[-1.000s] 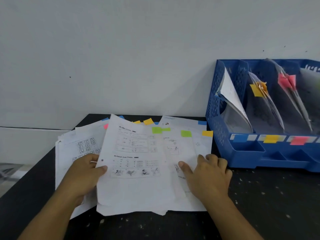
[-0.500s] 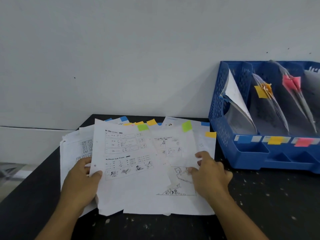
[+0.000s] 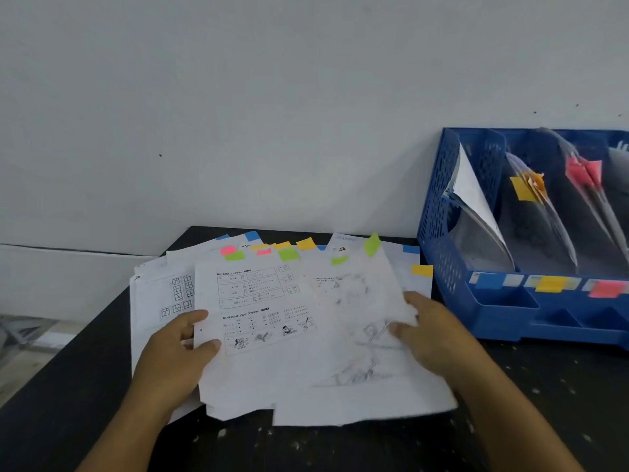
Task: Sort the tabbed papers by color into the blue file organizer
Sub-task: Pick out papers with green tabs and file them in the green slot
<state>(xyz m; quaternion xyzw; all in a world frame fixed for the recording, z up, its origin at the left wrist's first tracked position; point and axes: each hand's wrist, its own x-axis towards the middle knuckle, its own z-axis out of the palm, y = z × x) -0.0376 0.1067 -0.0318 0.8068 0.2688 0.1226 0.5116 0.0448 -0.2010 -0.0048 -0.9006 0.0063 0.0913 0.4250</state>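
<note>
**Black tabletop and the items resting on it**

A black table (image 3: 510, 420), its surface flecked with pale specks, stands against a white wall. A fanned pile of tabbed papers (image 3: 272, 386) lies on its left and centre. The blue file organizer (image 3: 503, 321) stands on its right, just beside the pile, backed against the wall.

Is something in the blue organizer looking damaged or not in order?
Yes. In the blue file organizer, the white sheet in the leftmost slot curls over with a bent top corner. The orange tabs in the next slot look crumpled. Nothing looks spilled.
</note>
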